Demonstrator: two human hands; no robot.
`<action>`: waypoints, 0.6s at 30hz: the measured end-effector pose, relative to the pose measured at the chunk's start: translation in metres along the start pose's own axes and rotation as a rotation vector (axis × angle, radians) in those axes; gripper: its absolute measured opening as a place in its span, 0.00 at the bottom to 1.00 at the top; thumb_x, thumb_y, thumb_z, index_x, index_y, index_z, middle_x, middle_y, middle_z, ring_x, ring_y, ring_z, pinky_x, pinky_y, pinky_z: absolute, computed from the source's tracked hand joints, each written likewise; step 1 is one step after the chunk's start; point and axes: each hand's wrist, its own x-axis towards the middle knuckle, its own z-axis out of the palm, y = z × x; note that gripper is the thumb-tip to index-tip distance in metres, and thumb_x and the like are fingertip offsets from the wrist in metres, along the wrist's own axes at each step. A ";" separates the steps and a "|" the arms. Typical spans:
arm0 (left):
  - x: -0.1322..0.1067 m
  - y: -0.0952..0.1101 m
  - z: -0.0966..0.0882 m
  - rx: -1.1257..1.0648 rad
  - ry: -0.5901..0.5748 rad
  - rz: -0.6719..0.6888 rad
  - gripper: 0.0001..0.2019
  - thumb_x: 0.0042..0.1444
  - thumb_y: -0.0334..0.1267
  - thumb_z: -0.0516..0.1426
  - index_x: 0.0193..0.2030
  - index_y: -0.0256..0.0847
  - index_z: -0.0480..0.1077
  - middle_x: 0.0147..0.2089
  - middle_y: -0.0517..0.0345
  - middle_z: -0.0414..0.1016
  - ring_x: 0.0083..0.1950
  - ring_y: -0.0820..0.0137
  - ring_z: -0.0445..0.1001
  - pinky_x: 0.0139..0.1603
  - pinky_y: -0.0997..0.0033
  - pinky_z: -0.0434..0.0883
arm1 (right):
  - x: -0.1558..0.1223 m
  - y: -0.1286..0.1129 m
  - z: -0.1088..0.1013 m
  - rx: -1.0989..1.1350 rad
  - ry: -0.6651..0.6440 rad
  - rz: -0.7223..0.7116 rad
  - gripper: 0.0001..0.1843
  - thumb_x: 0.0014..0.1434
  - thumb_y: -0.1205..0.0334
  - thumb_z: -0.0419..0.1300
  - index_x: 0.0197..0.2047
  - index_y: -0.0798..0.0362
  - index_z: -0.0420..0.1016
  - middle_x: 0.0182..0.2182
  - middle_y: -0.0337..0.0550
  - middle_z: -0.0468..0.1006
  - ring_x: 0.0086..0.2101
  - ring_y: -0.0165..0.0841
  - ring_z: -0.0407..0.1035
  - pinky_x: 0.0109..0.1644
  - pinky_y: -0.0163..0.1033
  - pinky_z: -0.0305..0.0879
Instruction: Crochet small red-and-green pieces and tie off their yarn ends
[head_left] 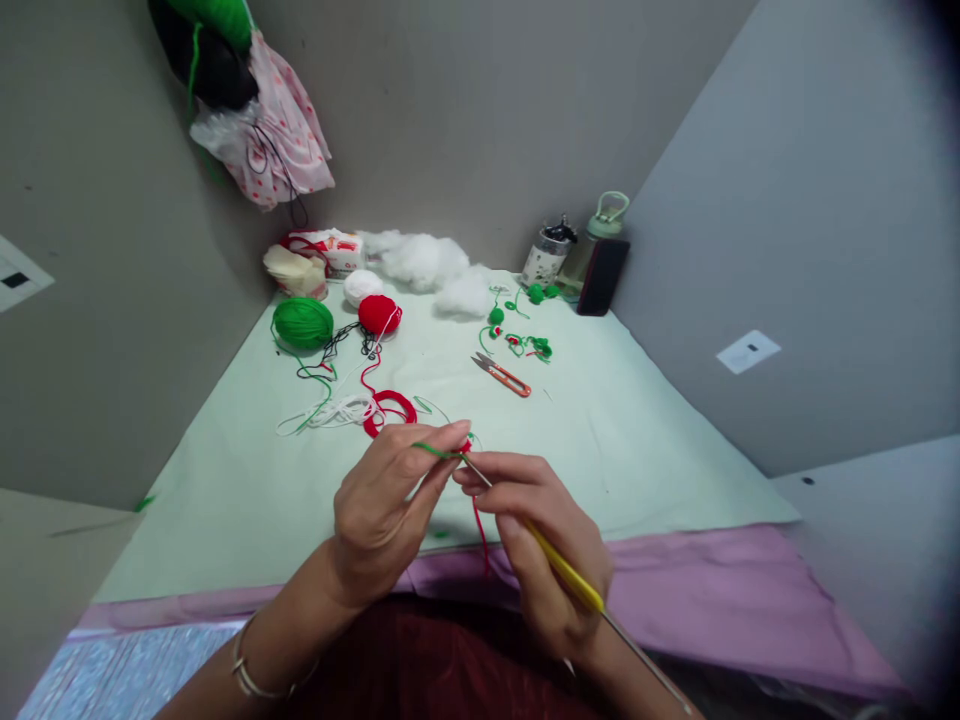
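With right hand, gripped yellow-handled hook at lower right of centre; with left hand, pinched small red piece near frame centre.

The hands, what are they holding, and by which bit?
The right hand holds the hook around the front of its yellow handle. The left hand pinches the small red piece; which part is too tiny to tell.

hook yellow-handled; yarn balls green, red, white (hanging cloth pink, red-dotted)

No lettering seems legible.
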 end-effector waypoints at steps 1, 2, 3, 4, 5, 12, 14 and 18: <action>0.001 0.000 0.000 0.001 -0.002 0.004 0.27 0.58 0.22 0.61 0.62 0.48 0.71 0.47 0.56 0.81 0.47 0.68 0.79 0.49 0.67 0.76 | 0.000 0.000 0.000 0.007 0.001 0.012 0.15 0.66 0.76 0.51 0.50 0.52 0.74 0.53 0.52 0.76 0.51 0.37 0.77 0.53 0.45 0.80; 0.002 -0.001 0.000 0.003 0.000 0.008 0.27 0.58 0.22 0.61 0.62 0.48 0.71 0.46 0.56 0.82 0.46 0.68 0.79 0.49 0.67 0.76 | 0.000 0.000 0.001 0.014 0.006 0.019 0.15 0.66 0.76 0.51 0.50 0.52 0.74 0.53 0.52 0.76 0.51 0.37 0.77 0.53 0.45 0.79; 0.002 -0.001 0.000 0.009 0.002 0.015 0.26 0.58 0.22 0.62 0.61 0.47 0.71 0.46 0.56 0.82 0.45 0.68 0.79 0.49 0.68 0.76 | 0.000 0.000 0.001 0.019 0.016 0.024 0.15 0.66 0.76 0.51 0.49 0.53 0.74 0.53 0.51 0.76 0.51 0.37 0.77 0.53 0.45 0.79; 0.003 -0.002 0.000 0.018 0.003 0.024 0.26 0.58 0.22 0.62 0.61 0.47 0.72 0.46 0.56 0.82 0.45 0.68 0.79 0.49 0.68 0.76 | 0.001 -0.001 0.002 0.021 0.022 0.028 0.15 0.66 0.76 0.52 0.49 0.53 0.74 0.53 0.51 0.76 0.51 0.37 0.77 0.53 0.45 0.79; 0.003 -0.003 0.000 0.030 0.003 0.037 0.26 0.57 0.22 0.62 0.60 0.47 0.72 0.46 0.56 0.82 0.45 0.68 0.79 0.49 0.68 0.76 | 0.001 -0.001 0.002 0.019 0.024 0.034 0.15 0.66 0.76 0.52 0.49 0.53 0.75 0.52 0.51 0.76 0.50 0.36 0.76 0.54 0.44 0.78; 0.002 -0.013 -0.002 0.069 -0.044 0.150 0.23 0.58 0.22 0.61 0.59 0.45 0.72 0.44 0.55 0.83 0.46 0.67 0.80 0.48 0.65 0.77 | 0.009 0.002 -0.002 0.207 0.040 0.285 0.11 0.69 0.68 0.54 0.43 0.52 0.78 0.47 0.48 0.79 0.45 0.35 0.78 0.52 0.44 0.77; 0.001 -0.015 -0.003 0.053 -0.062 0.147 0.23 0.59 0.23 0.61 0.59 0.46 0.72 0.45 0.55 0.83 0.45 0.66 0.80 0.48 0.64 0.77 | 0.013 0.006 -0.003 0.358 0.059 0.334 0.10 0.69 0.66 0.54 0.41 0.52 0.77 0.44 0.47 0.80 0.40 0.34 0.79 0.46 0.43 0.79; -0.002 -0.014 0.002 -0.019 -0.021 0.012 0.21 0.58 0.23 0.62 0.56 0.46 0.75 0.45 0.57 0.83 0.45 0.67 0.80 0.49 0.66 0.77 | 0.013 0.008 0.000 0.245 0.067 0.267 0.10 0.69 0.68 0.54 0.42 0.52 0.77 0.44 0.47 0.80 0.42 0.35 0.79 0.47 0.42 0.79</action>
